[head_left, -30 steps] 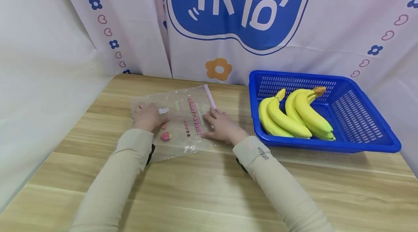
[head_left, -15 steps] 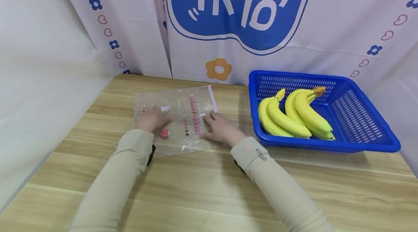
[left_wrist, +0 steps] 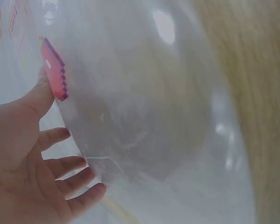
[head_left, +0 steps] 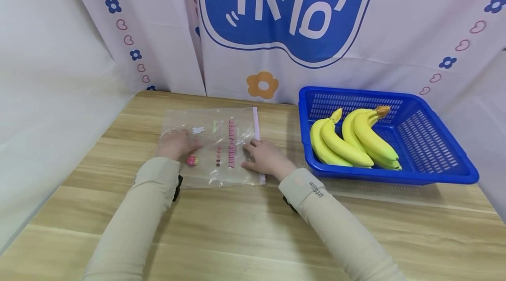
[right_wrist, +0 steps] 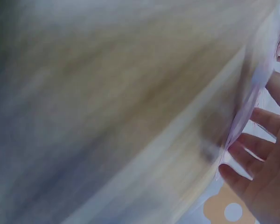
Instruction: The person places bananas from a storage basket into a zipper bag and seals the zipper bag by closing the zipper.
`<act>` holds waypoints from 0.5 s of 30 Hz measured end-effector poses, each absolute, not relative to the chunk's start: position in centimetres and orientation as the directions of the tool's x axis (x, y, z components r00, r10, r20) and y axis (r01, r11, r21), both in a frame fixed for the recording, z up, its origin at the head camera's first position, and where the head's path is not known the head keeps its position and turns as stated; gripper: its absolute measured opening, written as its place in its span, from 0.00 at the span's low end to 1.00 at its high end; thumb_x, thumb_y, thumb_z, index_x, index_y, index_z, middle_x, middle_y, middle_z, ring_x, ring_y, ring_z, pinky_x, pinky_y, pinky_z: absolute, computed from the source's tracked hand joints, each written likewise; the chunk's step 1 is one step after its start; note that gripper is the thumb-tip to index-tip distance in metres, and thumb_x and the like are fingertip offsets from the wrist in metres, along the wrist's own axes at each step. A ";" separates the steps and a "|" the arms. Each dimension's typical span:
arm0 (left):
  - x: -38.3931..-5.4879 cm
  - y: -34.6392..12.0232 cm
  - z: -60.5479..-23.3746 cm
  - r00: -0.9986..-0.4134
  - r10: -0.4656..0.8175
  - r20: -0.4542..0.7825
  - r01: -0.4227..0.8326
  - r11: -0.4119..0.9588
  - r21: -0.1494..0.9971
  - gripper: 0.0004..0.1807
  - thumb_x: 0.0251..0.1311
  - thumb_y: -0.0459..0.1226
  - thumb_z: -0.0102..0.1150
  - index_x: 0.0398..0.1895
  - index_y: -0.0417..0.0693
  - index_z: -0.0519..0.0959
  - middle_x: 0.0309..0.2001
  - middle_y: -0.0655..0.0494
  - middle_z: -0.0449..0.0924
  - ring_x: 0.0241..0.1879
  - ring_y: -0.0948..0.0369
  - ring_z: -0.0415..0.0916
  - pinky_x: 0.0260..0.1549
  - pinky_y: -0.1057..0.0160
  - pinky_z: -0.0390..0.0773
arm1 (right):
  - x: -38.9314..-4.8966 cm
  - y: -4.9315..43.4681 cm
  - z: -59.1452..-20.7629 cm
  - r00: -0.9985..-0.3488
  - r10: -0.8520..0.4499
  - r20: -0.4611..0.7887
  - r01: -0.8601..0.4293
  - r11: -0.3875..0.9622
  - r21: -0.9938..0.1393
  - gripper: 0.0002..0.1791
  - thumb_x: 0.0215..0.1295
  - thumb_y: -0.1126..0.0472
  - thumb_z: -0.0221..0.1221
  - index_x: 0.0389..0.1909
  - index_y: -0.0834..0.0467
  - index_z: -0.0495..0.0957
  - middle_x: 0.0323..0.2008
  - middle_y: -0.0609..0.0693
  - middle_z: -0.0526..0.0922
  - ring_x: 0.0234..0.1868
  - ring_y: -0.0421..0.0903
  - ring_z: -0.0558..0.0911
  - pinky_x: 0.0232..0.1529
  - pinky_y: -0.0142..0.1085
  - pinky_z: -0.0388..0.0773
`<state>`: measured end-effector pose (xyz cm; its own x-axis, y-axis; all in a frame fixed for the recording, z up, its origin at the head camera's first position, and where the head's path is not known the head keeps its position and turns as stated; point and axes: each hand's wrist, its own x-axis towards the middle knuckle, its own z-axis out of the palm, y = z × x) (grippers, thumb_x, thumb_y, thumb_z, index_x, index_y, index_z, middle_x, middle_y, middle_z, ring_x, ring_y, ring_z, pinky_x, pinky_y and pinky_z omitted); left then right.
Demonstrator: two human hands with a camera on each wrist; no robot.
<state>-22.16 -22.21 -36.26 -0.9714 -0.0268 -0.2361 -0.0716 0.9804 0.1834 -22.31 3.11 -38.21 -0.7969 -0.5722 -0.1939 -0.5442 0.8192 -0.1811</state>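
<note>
A clear plastic zip bag (head_left: 213,171) with pink lettering, a strawberry print and a pink strip along its right edge lies flat on the wooden table (head_left: 237,228). My left hand (head_left: 174,144) rests on the bag's left part, its fingers spread. In the left wrist view the thumb of my left hand (left_wrist: 23,154) touches the bag beside the strawberry print, and the other fingertips meet its surface. Near the pink strip, my right hand (head_left: 269,158) rests on the bag with fingers apart. The right wrist view shows my right hand (right_wrist: 266,144) with its fingertips against the plastic.
To the right stands a blue plastic basket (head_left: 431,140) with perforated walls. Two bunches of yellow bananas (head_left: 344,147) lie in its left half. A white printed cloth (head_left: 166,44) hangs behind the table, and white cloth covers the left side.
The bag has turned on the table, so its pink strip now stands nearly straight up and down in the head view. My left hand has shifted slightly left. The basket stays in place.
</note>
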 end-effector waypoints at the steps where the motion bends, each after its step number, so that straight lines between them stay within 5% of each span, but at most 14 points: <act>1: -22.1 -22.3 -36.2 -0.972 -0.027 -0.232 -0.071 0.981 0.182 0.37 0.63 0.53 0.52 0.58 0.26 0.67 0.58 0.23 0.67 0.59 0.31 0.64 0.62 0.40 0.65 | -22.3 3.1 -38.2 -0.792 -0.581 -0.187 -0.550 0.813 -0.193 0.34 0.66 0.42 0.55 0.67 0.56 0.65 0.68 0.58 0.68 0.68 0.56 0.68 0.71 0.45 0.63; 9: -21.8 -22.9 -36.0 -0.976 -0.006 -0.216 -0.048 0.981 0.189 0.35 0.65 0.51 0.52 0.63 0.30 0.65 0.60 0.24 0.64 0.61 0.31 0.60 0.64 0.38 0.60 | -22.4 3.2 -38.2 -0.750 -0.654 -0.102 -0.618 0.747 -0.245 0.24 0.68 0.52 0.56 0.60 0.60 0.73 0.61 0.56 0.75 0.62 0.53 0.74 0.66 0.43 0.69; 15: -22.1 -23.2 -35.6 -0.968 -0.021 -0.249 -0.083 0.967 0.240 0.35 0.67 0.48 0.50 0.69 0.34 0.57 0.71 0.26 0.41 0.69 0.29 0.41 0.69 0.35 0.45 | -22.5 3.2 -38.1 -0.727 -0.685 -0.047 -0.661 0.717 -0.219 0.19 0.68 0.56 0.55 0.57 0.59 0.76 0.64 0.56 0.72 0.63 0.53 0.74 0.67 0.42 0.69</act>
<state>-22.08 -23.20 -35.57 -0.9683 -0.0213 -0.2487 -0.0830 0.9671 0.2403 -22.45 3.16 -38.11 -0.7273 -0.6847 -0.0469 -0.6612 0.7174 -0.2192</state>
